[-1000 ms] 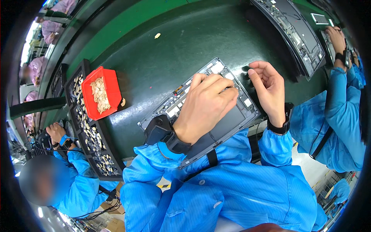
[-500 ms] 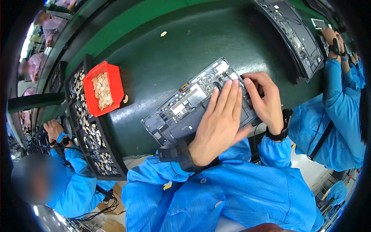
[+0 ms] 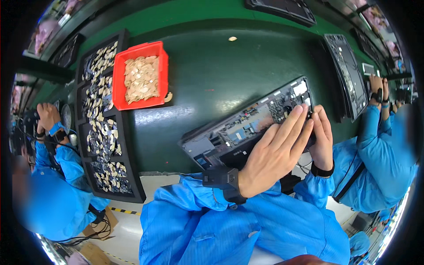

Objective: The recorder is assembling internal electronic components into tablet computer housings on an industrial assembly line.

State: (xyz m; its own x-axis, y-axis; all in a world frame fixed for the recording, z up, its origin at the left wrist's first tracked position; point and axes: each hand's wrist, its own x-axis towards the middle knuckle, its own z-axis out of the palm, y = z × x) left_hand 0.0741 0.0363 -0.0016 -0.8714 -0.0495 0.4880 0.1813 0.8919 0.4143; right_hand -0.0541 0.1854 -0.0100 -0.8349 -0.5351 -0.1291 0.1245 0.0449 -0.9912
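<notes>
An opened laptop base (image 3: 254, 119) lies slanted at the table's near edge, its circuit board and inner parts exposed. Over its right half my left hand (image 3: 274, 154) is stretched out, fingers long and side by side, the fingertips near the board's right end. At the base's right edge my right hand (image 3: 322, 143) closes thumb and fingers on the rim, close to the left fingertips. Whether a small part sits between these fingers is hidden. The base seems slightly tilted, and my left hand covers its near right part.
Left stands a red bin (image 3: 165, 75) of small tan pieces, beside a black compartment tray (image 3: 137, 185) of small dark and pale pieces. One tan piece (image 3: 232, 39) lies farther back. Stacked laptop bases (image 3: 349, 75) stand right; another laptop part (image 3: 282, 9) lies at the back. Co-workers sit both sides.
The whole view has turned, so bin and tray appear shifted. The laptop base is more tilted. My right fingers have drawn together at its edge, nearer the left fingertips.
</notes>
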